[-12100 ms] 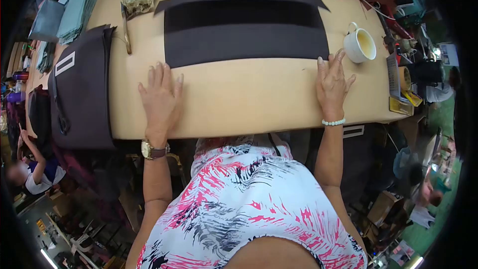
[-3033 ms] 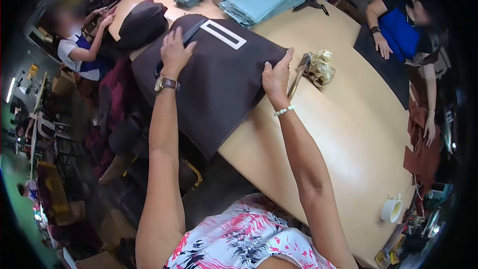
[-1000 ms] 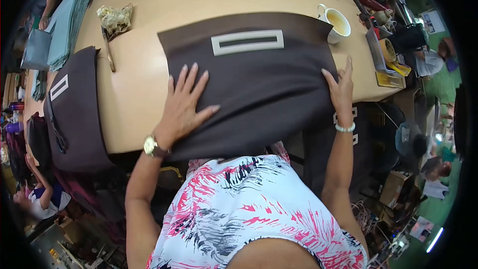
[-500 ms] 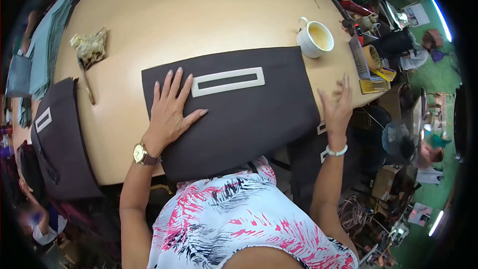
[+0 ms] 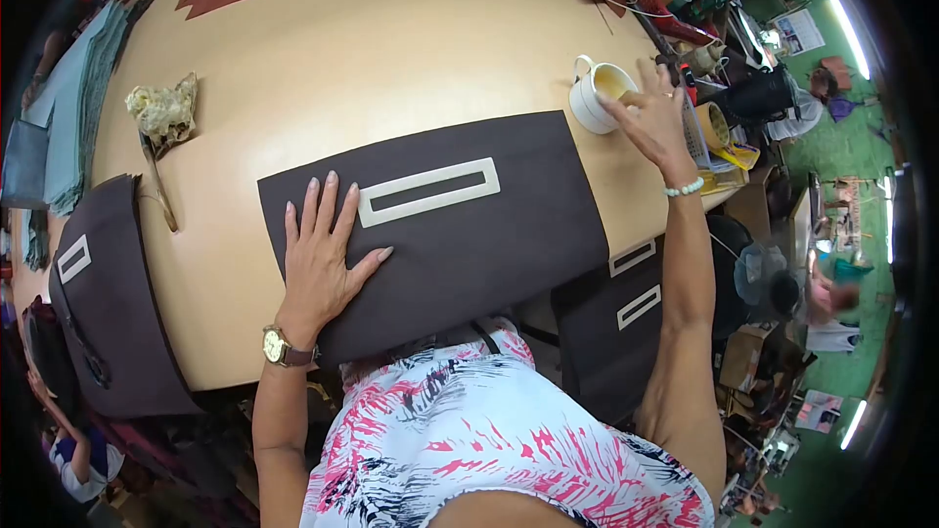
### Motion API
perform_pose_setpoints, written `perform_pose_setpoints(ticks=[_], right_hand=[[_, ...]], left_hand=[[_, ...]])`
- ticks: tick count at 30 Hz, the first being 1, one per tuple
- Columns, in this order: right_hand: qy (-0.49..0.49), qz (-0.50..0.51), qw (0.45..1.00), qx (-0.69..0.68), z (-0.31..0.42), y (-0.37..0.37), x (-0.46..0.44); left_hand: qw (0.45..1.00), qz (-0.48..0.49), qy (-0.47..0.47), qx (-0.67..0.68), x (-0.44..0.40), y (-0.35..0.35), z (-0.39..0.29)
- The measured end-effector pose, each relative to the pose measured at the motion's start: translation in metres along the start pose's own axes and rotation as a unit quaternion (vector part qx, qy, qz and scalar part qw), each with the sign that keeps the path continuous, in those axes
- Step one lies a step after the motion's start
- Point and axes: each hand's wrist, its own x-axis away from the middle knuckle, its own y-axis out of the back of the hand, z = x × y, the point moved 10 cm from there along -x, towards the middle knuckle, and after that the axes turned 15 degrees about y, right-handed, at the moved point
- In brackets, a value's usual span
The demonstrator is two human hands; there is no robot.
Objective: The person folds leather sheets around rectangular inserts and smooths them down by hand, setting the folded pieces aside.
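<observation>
Where the table curves off at left, scissors lie on dark brown panels, their blades hard to make out. Next, a stick's upper end is hidden under a crumpled yellowish wad. My left hand lies flat, fingers spread, on a dark brown sheet with a pale rectangular frame, before me on the table. My right hand, fingers apart, partly hides a white cup and a grey basket; whether it touches either, I cannot tell.

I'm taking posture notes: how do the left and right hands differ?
The left hand lies spread on the dark panel; the right hand is off it, by the white cup. The left wears a watch, the right a pale bead bracelet. Both hands are bare.
</observation>
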Motion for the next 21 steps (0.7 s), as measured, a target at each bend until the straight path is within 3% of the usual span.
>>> perform_pose_setpoints(ticks=[2, 5, 11, 14, 18, 21], right_hand=[[-0.01, -0.096, 0.995, 0.003, 0.0, 0.028, 0.011], [0.032, -0.108, 0.993, 0.032, 0.002, 0.028, 0.032], [0.05, -0.065, 0.994, 0.067, 0.023, 0.016, 0.046], [0.09, -0.05, 0.994, 0.025, 0.068, 0.03, 0.041], [0.141, -0.106, 0.953, -0.246, 0.159, 0.043, 0.046], [0.063, -0.086, 0.908, -0.406, 0.184, 0.003, 0.052]], left_hand=[[1.0, -0.003, 0.0, 0.003, 0.0, 0.0, 0.0], [1.0, -0.012, -0.003, 0.003, 0.0, 0.001, 0.0], [1.0, -0.024, -0.008, 0.011, 0.001, 0.0, 0.002], [0.999, -0.034, -0.015, 0.026, 0.003, 0.004, 0.002], [0.999, -0.034, -0.015, 0.034, 0.003, 0.001, 0.005], [0.999, -0.037, -0.014, 0.034, 0.004, 0.0, 0.005]])
